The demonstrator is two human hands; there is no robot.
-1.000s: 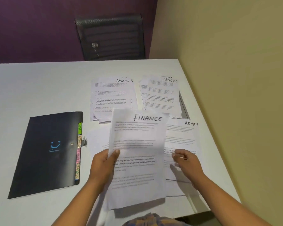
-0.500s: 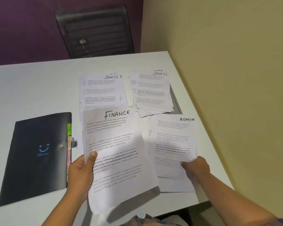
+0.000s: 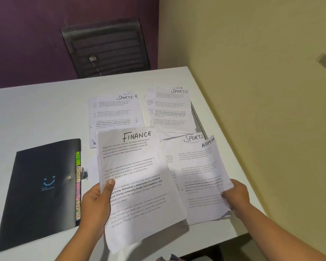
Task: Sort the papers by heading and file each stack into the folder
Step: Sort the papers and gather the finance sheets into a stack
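Note:
My left hand grips the left edge of a sheet headed FINANCE, held tilted above the table. My right hand pinches the right edge of a sheet headed ADMIN and lifts it, and a sheet headed SPORTS shows beneath it. Two loose stacks topped with SPORTS lie farther back, one in the middle and one to its right. A closed black folder with coloured side tabs lies flat at the left.
The white table ends in a front edge near my body and a right edge beside a yellow wall. A black mesh chair stands behind the table against a purple wall.
My right hand has taken hold of the ADMIN sheet and raised its right side, uncovering a SPORTS sheet. The FINANCE sheet has shifted left and flattened out in my left hand.

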